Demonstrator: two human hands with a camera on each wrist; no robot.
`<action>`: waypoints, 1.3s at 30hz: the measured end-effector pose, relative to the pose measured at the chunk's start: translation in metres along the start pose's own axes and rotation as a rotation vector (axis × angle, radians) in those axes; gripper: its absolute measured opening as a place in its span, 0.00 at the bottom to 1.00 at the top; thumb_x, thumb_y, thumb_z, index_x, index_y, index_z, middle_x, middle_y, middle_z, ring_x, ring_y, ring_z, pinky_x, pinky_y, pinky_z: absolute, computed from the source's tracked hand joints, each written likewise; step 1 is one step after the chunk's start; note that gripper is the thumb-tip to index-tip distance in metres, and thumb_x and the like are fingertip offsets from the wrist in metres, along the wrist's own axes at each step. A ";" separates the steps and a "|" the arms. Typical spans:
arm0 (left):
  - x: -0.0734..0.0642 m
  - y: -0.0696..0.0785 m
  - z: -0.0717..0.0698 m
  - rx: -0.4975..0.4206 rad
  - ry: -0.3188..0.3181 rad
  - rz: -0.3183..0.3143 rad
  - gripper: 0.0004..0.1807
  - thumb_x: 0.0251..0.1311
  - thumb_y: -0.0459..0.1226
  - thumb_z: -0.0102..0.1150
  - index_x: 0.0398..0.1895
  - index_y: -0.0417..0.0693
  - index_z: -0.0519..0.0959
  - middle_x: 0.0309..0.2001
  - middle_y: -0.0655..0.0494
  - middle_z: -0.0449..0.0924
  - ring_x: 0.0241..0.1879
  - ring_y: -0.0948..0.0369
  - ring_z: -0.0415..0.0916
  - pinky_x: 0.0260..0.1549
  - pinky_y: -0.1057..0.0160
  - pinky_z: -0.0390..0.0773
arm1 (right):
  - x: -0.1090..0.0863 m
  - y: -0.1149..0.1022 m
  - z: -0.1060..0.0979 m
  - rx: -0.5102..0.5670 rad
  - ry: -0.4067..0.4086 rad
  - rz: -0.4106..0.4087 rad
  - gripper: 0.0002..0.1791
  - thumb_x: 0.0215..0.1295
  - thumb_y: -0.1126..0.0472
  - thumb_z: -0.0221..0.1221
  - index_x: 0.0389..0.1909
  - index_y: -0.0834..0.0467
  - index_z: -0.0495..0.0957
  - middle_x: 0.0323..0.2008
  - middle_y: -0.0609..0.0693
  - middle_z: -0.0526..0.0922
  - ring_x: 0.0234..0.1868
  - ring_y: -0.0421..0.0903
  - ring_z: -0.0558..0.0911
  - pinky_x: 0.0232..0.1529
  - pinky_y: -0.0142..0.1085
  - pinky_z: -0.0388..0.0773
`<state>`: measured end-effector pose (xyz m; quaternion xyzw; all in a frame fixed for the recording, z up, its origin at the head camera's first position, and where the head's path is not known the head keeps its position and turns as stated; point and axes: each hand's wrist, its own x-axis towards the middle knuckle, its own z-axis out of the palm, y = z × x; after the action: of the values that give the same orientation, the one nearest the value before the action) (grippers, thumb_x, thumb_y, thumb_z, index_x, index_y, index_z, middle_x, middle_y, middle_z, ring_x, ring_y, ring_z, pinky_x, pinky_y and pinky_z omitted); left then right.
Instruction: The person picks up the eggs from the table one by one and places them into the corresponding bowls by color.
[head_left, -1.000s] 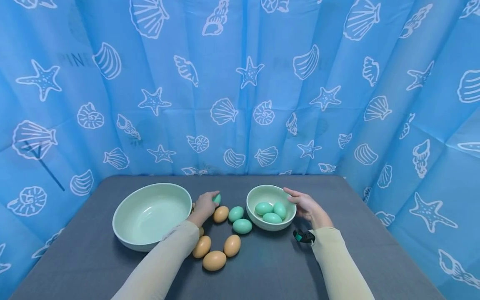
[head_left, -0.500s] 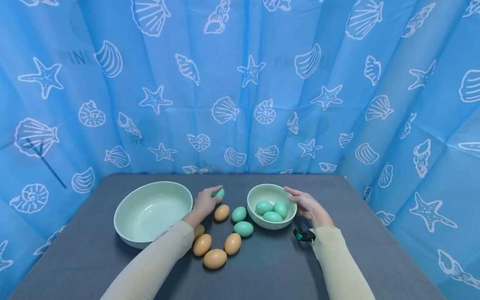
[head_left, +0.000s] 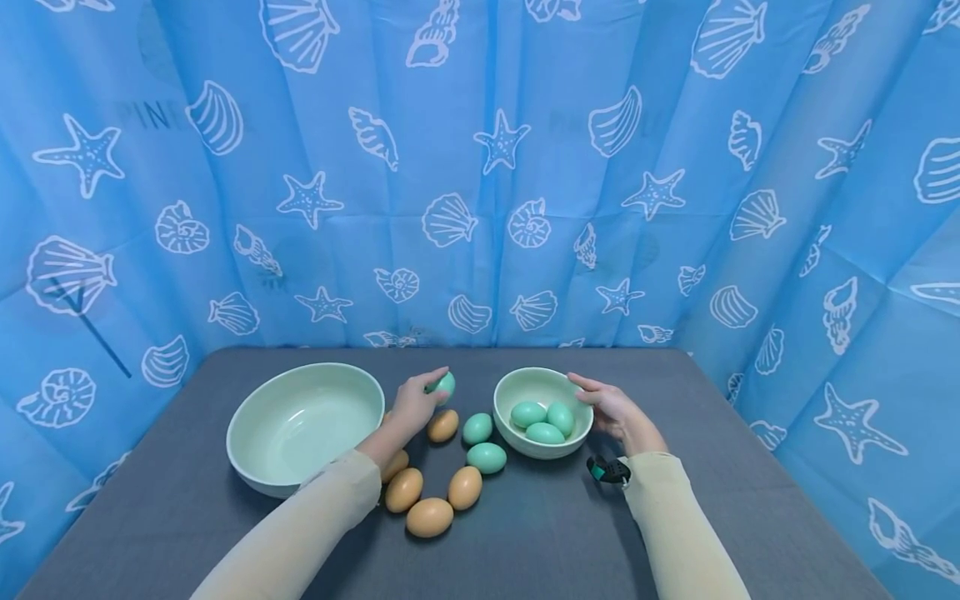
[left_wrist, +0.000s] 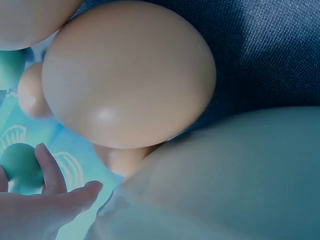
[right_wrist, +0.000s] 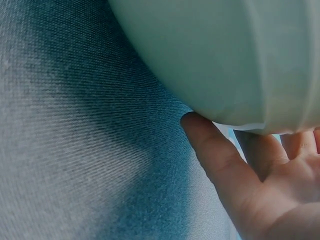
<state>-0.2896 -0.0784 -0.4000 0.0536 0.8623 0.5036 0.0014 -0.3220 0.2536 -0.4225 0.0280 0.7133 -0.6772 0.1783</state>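
Observation:
My left hand [head_left: 412, 402] pinches a green egg [head_left: 446, 386] at the far middle of the table, just right of the large bowl. In the left wrist view the same egg [left_wrist: 22, 167] shows between thumb and fingers at the lower left. On the right, my right hand [head_left: 615, 412] holds a small pale green bowl [head_left: 543, 451] by its right side, at the rim. The right wrist view has fingers [right_wrist: 215, 155] against the bowl's outer wall [right_wrist: 210, 60]. Several green eggs [head_left: 545, 433] lie inside this bowl. Two more green eggs [head_left: 487, 458] lie just left of it.
A large pale green bowl [head_left: 258, 433] stands at the left with nothing in it. Several brown eggs [head_left: 429, 517] form a curve between the bowls, some partly hidden by the left arm. A black wristband [head_left: 607, 471] is at the right wrist. A blue shell-print curtain [head_left: 480, 250] hangs behind the table.
The left hand has moved slightly right and away with its green egg, which now shows more. A loose green egg has shifted slightly right. The right hand and small bowl stay put.

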 end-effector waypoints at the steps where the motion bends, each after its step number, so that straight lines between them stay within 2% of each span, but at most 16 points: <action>1: -0.001 0.001 0.000 -0.006 0.001 -0.001 0.26 0.68 0.32 0.55 0.69 0.46 0.69 0.67 0.41 0.67 0.19 0.58 0.67 0.22 0.64 0.66 | 0.000 0.000 0.000 0.000 0.000 0.000 0.29 0.77 0.64 0.42 0.76 0.56 0.49 0.75 0.65 0.43 0.71 0.64 0.54 0.44 0.37 0.79; 3: -0.002 0.003 -0.001 -0.008 0.007 0.002 0.25 0.68 0.33 0.56 0.68 0.46 0.70 0.67 0.41 0.66 0.29 0.56 0.74 0.24 0.64 0.67 | 0.000 0.000 0.000 0.001 0.003 0.000 0.29 0.77 0.64 0.42 0.76 0.56 0.49 0.75 0.65 0.43 0.71 0.64 0.55 0.44 0.37 0.79; 6: -0.003 0.005 0.000 -0.014 0.008 0.007 0.25 0.67 0.33 0.56 0.68 0.47 0.70 0.68 0.42 0.66 0.41 0.48 0.77 0.25 0.63 0.67 | 0.001 0.001 -0.001 0.001 -0.003 0.002 0.29 0.77 0.64 0.42 0.76 0.56 0.48 0.75 0.65 0.43 0.71 0.64 0.55 0.45 0.39 0.79; 8: -0.004 0.006 0.001 -0.015 0.008 0.010 0.25 0.67 0.33 0.57 0.68 0.47 0.70 0.67 0.42 0.67 0.52 0.47 0.75 0.25 0.62 0.68 | 0.002 0.001 -0.001 0.004 -0.004 0.004 0.30 0.77 0.65 0.42 0.76 0.56 0.48 0.75 0.64 0.44 0.71 0.64 0.55 0.46 0.40 0.79; 10: -0.004 0.008 0.002 -0.020 0.005 0.007 0.25 0.67 0.33 0.57 0.68 0.47 0.71 0.67 0.42 0.67 0.56 0.45 0.72 0.27 0.61 0.71 | 0.003 0.001 -0.002 0.007 -0.008 0.008 0.30 0.77 0.65 0.41 0.76 0.56 0.48 0.75 0.64 0.44 0.72 0.64 0.54 0.47 0.41 0.78; 12: -0.006 0.009 0.004 -0.023 0.006 0.007 0.25 0.66 0.33 0.57 0.67 0.48 0.71 0.67 0.43 0.68 0.62 0.45 0.68 0.35 0.58 0.76 | 0.003 0.001 -0.002 0.011 -0.004 0.012 0.30 0.77 0.65 0.41 0.76 0.56 0.48 0.75 0.64 0.44 0.72 0.64 0.54 0.48 0.41 0.78; 15: -0.008 0.012 0.006 -0.033 0.001 0.014 0.24 0.66 0.33 0.58 0.66 0.48 0.72 0.67 0.44 0.68 0.64 0.44 0.66 0.47 0.52 0.78 | 0.002 0.000 -0.001 0.012 0.000 0.014 0.30 0.77 0.65 0.41 0.76 0.56 0.48 0.75 0.64 0.44 0.72 0.64 0.54 0.48 0.41 0.78; 20: -0.012 0.017 0.010 -0.047 -0.014 0.036 0.24 0.65 0.33 0.59 0.65 0.47 0.73 0.66 0.44 0.69 0.63 0.44 0.66 0.53 0.47 0.75 | 0.001 0.000 0.000 0.011 0.006 0.010 0.29 0.77 0.65 0.41 0.76 0.56 0.49 0.75 0.64 0.44 0.72 0.64 0.54 0.46 0.40 0.79; 26: -0.016 0.018 0.017 -0.075 -0.042 0.031 0.24 0.65 0.33 0.59 0.65 0.46 0.74 0.65 0.43 0.70 0.62 0.44 0.68 0.51 0.49 0.77 | 0.002 0.004 0.000 0.014 -0.001 0.004 0.29 0.77 0.65 0.41 0.76 0.56 0.49 0.75 0.65 0.44 0.71 0.64 0.55 0.43 0.38 0.80; 33: -0.018 0.024 0.022 -0.078 -0.057 0.073 0.23 0.65 0.32 0.60 0.64 0.44 0.74 0.64 0.43 0.71 0.61 0.44 0.69 0.50 0.49 0.77 | 0.000 0.003 0.001 0.030 0.000 -0.001 0.29 0.77 0.65 0.41 0.76 0.57 0.49 0.75 0.66 0.44 0.71 0.64 0.55 0.42 0.38 0.81; 39: -0.018 0.030 0.026 -0.103 -0.108 0.069 0.24 0.66 0.34 0.59 0.65 0.47 0.73 0.66 0.45 0.69 0.63 0.45 0.66 0.51 0.49 0.77 | -0.001 0.000 0.001 0.030 -0.004 0.002 0.29 0.77 0.65 0.41 0.76 0.57 0.48 0.75 0.66 0.44 0.71 0.65 0.54 0.44 0.39 0.80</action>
<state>-0.2671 -0.0432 -0.3877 0.1103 0.8316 0.5433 0.0335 -0.3205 0.2526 -0.4222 0.0300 0.7025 -0.6879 0.1801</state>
